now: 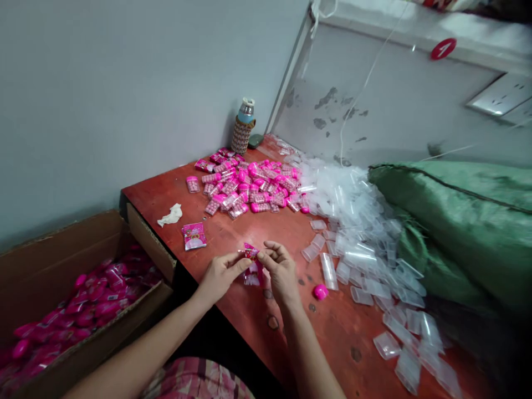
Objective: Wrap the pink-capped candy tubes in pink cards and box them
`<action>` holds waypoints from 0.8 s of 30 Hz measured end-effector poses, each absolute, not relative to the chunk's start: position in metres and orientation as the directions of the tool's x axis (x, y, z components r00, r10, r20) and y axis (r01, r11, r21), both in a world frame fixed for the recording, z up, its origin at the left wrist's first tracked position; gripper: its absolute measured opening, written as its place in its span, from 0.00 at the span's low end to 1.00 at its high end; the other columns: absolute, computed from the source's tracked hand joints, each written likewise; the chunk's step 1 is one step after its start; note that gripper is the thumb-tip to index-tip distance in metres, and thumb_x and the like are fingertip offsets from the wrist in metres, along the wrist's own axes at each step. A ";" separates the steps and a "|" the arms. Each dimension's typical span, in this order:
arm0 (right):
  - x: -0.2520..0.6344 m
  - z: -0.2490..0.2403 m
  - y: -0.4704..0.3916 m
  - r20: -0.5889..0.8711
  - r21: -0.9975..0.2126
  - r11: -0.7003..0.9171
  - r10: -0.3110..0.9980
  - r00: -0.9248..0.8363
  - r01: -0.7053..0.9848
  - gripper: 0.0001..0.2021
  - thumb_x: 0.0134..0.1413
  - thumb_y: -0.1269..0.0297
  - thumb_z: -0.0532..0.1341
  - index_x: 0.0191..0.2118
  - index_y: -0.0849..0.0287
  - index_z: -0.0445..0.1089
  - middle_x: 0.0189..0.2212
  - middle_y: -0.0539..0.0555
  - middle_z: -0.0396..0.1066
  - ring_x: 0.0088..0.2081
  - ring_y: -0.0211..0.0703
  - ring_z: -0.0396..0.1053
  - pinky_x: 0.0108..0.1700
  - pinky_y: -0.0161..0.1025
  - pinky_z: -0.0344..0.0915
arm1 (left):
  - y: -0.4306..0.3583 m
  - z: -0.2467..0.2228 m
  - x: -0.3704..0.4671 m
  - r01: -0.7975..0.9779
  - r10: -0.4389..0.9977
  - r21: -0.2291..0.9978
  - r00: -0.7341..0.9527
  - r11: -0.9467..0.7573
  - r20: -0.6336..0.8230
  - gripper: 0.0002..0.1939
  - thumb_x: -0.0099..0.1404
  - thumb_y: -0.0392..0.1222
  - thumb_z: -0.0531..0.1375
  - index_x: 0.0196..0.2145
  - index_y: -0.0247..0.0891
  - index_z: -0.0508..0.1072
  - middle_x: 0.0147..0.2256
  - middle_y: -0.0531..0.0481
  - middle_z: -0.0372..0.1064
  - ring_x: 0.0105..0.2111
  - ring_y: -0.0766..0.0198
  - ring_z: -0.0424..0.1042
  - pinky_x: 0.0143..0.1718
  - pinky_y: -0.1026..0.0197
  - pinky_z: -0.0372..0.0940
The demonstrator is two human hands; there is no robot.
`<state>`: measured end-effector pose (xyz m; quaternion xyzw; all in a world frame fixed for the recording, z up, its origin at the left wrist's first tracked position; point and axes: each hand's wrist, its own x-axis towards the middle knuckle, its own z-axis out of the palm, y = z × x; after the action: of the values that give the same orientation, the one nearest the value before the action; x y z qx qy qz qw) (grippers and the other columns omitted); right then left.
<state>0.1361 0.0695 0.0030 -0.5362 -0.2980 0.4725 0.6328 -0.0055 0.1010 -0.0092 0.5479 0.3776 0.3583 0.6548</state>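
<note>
Between my two hands is a small pink printed packet [252,272], held just above the red tabletop. My left hand [222,275] pinches its left side with thumb and fingers. On the other side, my right hand [281,271] grips the packet's upper right edge. Another pink packet [194,236] lies flat to the left of my hands. A pink round cap [320,292] and a clear plastic tube [328,271] rest to the right of my right hand. Farther back is a heap of filled clear tubes with pink caps [253,185].
A pile of clear tubes [361,238] covers the table's right side, against a green sack [465,221]. At lower left stands a cardboard box [149,244] of pink packages [95,299]. A bottle in a knitted sleeve [241,133] and crumpled tissue [170,215] are on the table [153,185].
</note>
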 end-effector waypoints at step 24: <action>0.188 0.018 0.270 -0.042 -0.381 -0.480 0.862 0.504 0.790 0.26 0.41 0.49 0.59 0.38 0.71 0.69 0.38 0.73 0.68 0.44 0.64 0.65 0.41 0.50 0.59 | 0.115 -0.008 -0.033 -0.518 0.760 0.568 0.320 0.640 -0.565 0.07 0.49 0.35 0.65 0.22 0.31 0.70 0.23 0.47 0.71 0.22 0.68 0.70 0.25 0.67 0.69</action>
<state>0.1883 0.2700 0.0184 -0.8527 -0.4845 0.1143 0.1584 -0.0327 0.1152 -0.0080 0.1427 0.4248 0.3994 0.7998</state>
